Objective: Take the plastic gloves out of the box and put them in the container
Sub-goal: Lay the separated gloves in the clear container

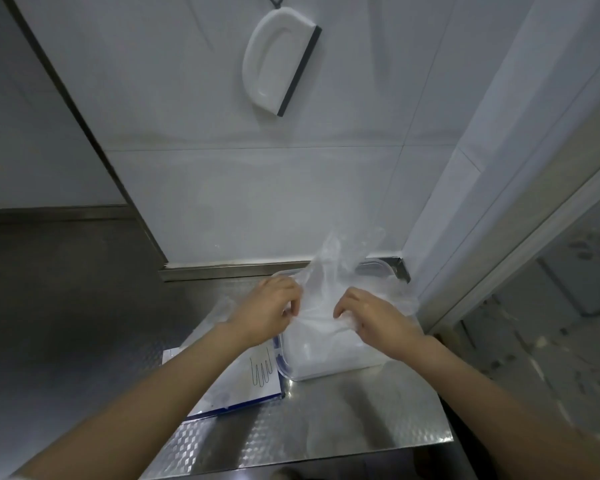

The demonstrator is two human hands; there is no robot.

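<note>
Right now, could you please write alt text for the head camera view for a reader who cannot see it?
A person's left hand and right hand grip clear plastic gloves over a clear container on a steel counter. A glove box lies left of it; a white squeegee hangs on the wall.

A crumpled bunch of thin, clear plastic gloves (336,268) rises out of a clear rectangular container (329,370), its lower part pushed inside among more filmy white plastic. The left hand (267,310) and right hand (371,317) pinch the bunch at the container's top. Just left of the container lies a flat white box (236,386) with a blue edge and a line drawing of a hand on it
</note>
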